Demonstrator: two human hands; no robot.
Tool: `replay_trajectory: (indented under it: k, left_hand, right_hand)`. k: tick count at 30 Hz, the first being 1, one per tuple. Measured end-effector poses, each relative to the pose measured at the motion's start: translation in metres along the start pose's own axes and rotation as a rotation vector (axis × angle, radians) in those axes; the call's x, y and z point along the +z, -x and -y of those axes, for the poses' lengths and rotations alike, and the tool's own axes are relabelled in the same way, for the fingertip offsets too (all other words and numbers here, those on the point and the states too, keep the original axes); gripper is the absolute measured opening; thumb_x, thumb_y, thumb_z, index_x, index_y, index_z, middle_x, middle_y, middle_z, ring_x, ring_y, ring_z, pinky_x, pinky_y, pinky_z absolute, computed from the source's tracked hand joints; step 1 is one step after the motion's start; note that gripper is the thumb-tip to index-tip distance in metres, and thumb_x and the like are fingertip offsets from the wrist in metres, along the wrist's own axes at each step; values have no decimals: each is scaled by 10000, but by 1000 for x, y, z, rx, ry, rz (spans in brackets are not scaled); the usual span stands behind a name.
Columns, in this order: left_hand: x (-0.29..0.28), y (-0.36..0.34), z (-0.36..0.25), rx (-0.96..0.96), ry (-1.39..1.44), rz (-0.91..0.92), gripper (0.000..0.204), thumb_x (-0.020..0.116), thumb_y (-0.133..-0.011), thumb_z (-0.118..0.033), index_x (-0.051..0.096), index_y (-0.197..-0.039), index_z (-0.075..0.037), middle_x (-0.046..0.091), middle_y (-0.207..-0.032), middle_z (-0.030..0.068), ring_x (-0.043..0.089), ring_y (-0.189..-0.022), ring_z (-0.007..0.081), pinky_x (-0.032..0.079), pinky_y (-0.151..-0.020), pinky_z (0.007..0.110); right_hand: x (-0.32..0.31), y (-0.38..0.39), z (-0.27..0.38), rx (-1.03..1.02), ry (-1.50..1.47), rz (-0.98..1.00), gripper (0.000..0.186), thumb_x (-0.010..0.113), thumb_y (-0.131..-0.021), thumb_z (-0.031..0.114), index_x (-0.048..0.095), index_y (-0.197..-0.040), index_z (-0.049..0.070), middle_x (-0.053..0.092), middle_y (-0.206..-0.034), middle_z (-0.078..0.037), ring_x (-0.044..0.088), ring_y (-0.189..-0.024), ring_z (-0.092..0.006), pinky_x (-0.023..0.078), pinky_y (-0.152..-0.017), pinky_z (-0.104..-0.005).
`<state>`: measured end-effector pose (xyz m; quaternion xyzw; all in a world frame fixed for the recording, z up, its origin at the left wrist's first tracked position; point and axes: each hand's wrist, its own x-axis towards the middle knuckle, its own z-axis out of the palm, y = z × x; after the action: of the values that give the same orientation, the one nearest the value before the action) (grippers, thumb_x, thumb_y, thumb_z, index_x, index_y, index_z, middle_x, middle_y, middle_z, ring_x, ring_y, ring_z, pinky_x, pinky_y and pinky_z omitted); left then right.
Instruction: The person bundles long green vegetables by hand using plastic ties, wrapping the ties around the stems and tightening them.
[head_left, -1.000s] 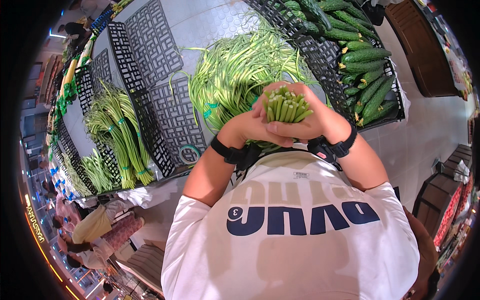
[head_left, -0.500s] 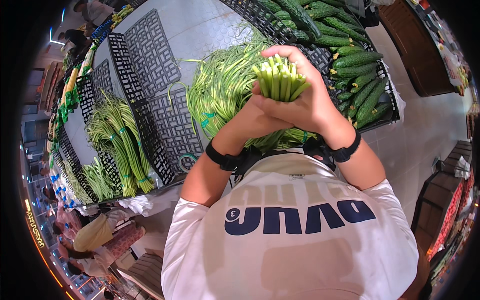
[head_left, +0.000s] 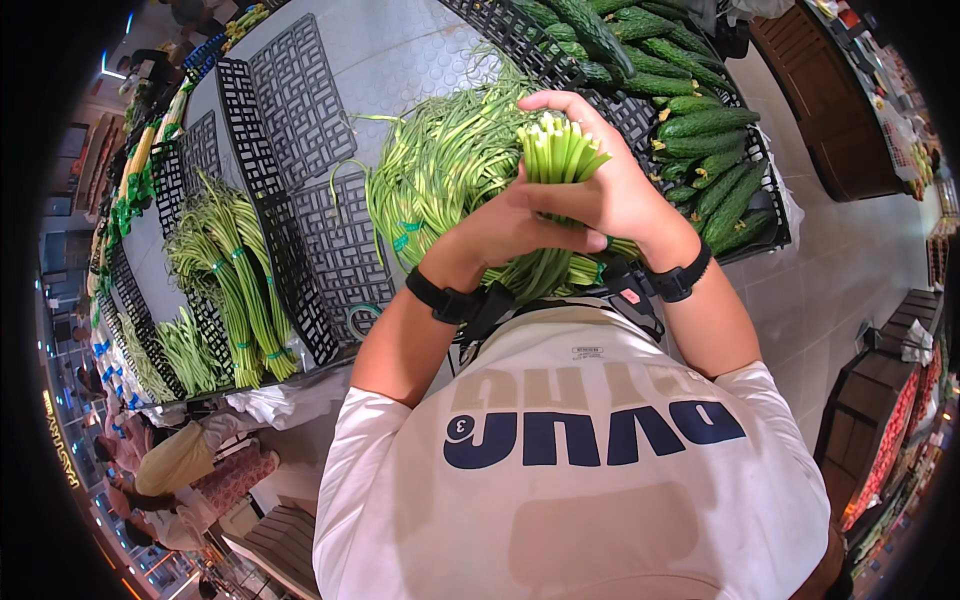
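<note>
A bunch of garlic scapes (head_left: 558, 158) is held above a tangled heap of garlic scapes (head_left: 435, 170), with cut ends up; it is grasped by the right hand (head_left: 638, 195) and clasped lower by the left hand (head_left: 505, 228), probably so that the ends are kept even. On the right, movement is limited by cucumbers (head_left: 708, 138); wider room is offered leftward, over the black lattice mat (head_left: 338, 232).

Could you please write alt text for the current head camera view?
A person's left hand and right hand hold a bundle of green stalks, pale ends toward the camera, by a heap of similar stalks. Cucumbers lie to the right, tied green bundles to the left.
</note>
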<state>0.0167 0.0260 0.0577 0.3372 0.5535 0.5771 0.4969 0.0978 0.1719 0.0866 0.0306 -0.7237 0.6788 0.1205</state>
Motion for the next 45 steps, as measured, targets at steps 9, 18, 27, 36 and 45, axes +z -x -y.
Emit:
replay_trajectory:
  k: [9,18,27,36,45]
  left_hand:
    - [8,-2,23,159,-63,-98,419,803,-828,-65,641,-1214,-40,668,-1193,72,637,-1068,178,529,-902,351]
    - [-10,4,72,581,-534,-65,524,836,-747,-107,646,-1234,-82,640,-1236,95,608,-1167,280,477,-1022,417]
    - [-4,36,73,516,-498,63,724,900,-724,-158,587,-1374,-92,633,-1344,83,602,-1224,253,467,-1075,378]
    - [12,38,-72,245,-494,237,868,930,-715,-146,500,-1461,-35,605,-1399,112,578,-1264,230,464,-1099,363]
    - [2,15,-70,266,-222,151,460,878,-815,-194,639,-1167,-19,673,-1032,61,655,-955,180,549,-798,333]
  right_hand:
    - [11,5,5,-56,431,-172,753,869,-833,186,452,-1440,30,660,-916,-13,605,-870,-122,524,-867,-317]
    - [12,20,-5,-29,135,95,599,912,-765,210,651,-1258,-8,697,-1043,-83,651,-1004,-165,518,-928,-326]
    - [23,42,7,-256,342,106,259,828,-752,224,726,-947,87,736,-976,-94,680,-883,-268,518,-914,-408]
    - [26,24,96,-331,-123,75,344,818,-781,82,663,-1073,-12,709,-984,-89,685,-873,-156,561,-795,-313]
    - [27,-20,139,-253,-297,-100,297,719,-915,61,572,-1158,-25,666,-834,-71,668,-709,-163,569,-642,-318]
